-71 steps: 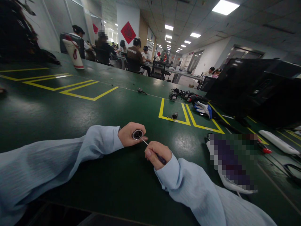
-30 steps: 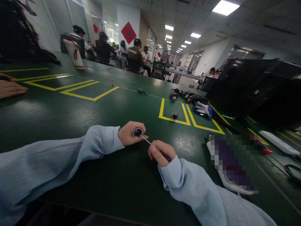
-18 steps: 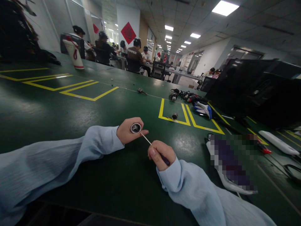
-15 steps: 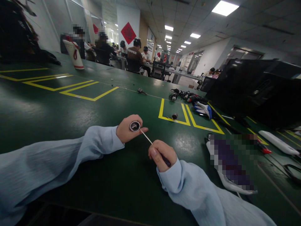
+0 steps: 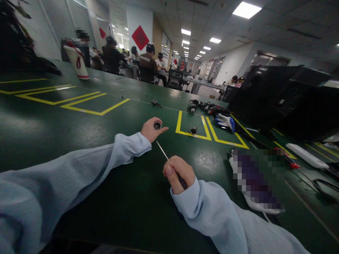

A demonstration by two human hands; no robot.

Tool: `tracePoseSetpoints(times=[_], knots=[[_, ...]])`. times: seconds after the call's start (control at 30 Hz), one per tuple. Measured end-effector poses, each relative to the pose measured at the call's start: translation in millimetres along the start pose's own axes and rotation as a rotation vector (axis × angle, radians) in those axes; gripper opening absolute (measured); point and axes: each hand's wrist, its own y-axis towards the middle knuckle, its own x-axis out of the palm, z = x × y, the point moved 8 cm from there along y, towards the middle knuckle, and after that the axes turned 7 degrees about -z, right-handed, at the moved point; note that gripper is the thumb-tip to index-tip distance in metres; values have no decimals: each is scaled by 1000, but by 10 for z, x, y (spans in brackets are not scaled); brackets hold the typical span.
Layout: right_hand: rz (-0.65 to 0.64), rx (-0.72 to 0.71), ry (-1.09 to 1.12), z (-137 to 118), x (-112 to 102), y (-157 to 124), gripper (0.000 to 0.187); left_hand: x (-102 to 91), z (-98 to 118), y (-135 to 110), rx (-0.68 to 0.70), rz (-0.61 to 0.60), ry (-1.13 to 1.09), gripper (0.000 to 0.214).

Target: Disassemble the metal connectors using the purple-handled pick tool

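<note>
My left hand is closed around a small round metal part, whose dark, ringed open end faces me. Its thumb points out to the right. Closer to me, my right hand grips a screwdriver by its dark handle. The thin shaft slants up and left, and its tip is apart from the left hand and the metal part. Most of the handle is hidden in my fist. Beyond the hands, a similar cylindrical metal part lies within a yellow tape outline.
Farther back lie a small dark part, several cabled metal parts and a blue-white glove. A white-edged device with a blurred screen is at right, near a big black case. A cup stands back left; people sit beyond.
My left hand has moved away, up and slightly right, with the metal part. The screwdriver tip, which was at that part, is now apart from it. The view has shifted slightly.
</note>
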Motion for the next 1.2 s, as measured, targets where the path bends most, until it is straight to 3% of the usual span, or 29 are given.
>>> tracePoseSetpoints(times=[0.17, 0.33, 0.6, 0.77, 1.2], knots=[[-8, -14, -11, -18, -21, 1, 18, 493, -18, 413, -27, -11, -55, 24], [2, -35, -10, -1, -28, -13, 16, 947, 113, 733, 45, -90, -102, 18], [9, -30, -48, -7, -29, -27, 19, 1534, 330, 879, 205, -433, -236, 25], [8, -29, -56, -4, -46, -27, 21, 1649, 367, 842, 224, -547, -304, 29], [-28, -34, -68, -4, -13, -36, 21, 1661, 329, 808, 149, -574, -391, 33]])
